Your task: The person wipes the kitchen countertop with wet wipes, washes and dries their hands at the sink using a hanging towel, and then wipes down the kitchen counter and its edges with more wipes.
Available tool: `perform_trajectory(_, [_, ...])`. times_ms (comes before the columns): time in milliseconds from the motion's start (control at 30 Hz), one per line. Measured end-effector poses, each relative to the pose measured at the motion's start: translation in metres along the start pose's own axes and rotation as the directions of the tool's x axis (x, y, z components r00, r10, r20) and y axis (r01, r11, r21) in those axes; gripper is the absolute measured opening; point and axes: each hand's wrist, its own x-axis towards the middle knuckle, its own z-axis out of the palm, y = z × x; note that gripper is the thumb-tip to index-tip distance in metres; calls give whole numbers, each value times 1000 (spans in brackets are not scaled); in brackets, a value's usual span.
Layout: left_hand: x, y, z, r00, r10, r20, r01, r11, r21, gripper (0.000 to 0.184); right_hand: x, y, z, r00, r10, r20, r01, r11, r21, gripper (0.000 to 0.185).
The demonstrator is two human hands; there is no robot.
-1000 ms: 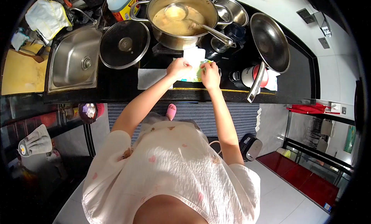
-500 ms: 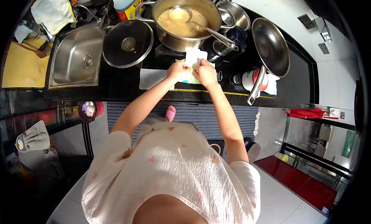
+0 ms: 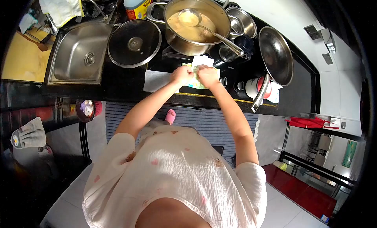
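A green and white packet (image 3: 195,84) lies at the counter's front edge, below the large steel pot (image 3: 187,46). My left hand (image 3: 182,75) grips its left side with fingers closed. On its upper right part my right hand (image 3: 207,76) is closed, close beside the left one. A white flap (image 3: 203,61) stands up behind the hands. What lies between the fingertips is too small to make out. To the left, partly under my left wrist, is a white sheet (image 3: 155,80). A ladle (image 3: 222,38) rests in the pot's cloudy broth.
A glass lid (image 3: 134,55) lies between the sink (image 3: 80,55) and the pot. On the right, a frying pan (image 3: 276,55) has its handle over a red and white container (image 3: 257,87). Steel bowls (image 3: 245,21) stand behind, and a blue-capped jug (image 3: 138,6) is at the back.
My right hand has moved left across the packet, closer to my left hand. The whole view has shifted slightly, with the counter items sitting lower and further right.
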Motion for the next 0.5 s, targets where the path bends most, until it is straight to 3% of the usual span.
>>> perform_trajectory(100, [0, -1, -1, 1000, -8, 8, 8, 1000, -29, 19, -3, 8, -8, 999, 4, 34, -7, 994, 113, 10])
perform_trajectory(133, [0, -3, 0, 1000, -11, 13, 12, 999, -41, 19, -4, 10, -6, 999, 47, 11, -48, 983, 178, 11])
perform_trajectory(200, [2, -5, 2, 999, 28, -20, -28, 999, -34, 19, -6, 13, -18, 979, 160, 129, -196, 916, 351, 11])
perform_trajectory(367, [-2, -3, 2, 994, 88, -71, -95, 991, -94, 19, -13, 22, -7, 901, 316, 298, -435, 647, 626, 14])
perform_trajectory(500, [-5, -1, -2, 994, 86, -65, -93, 989, -111, 18, -16, 28, 13, 898, 275, 344, -430, 382, 818, 14])
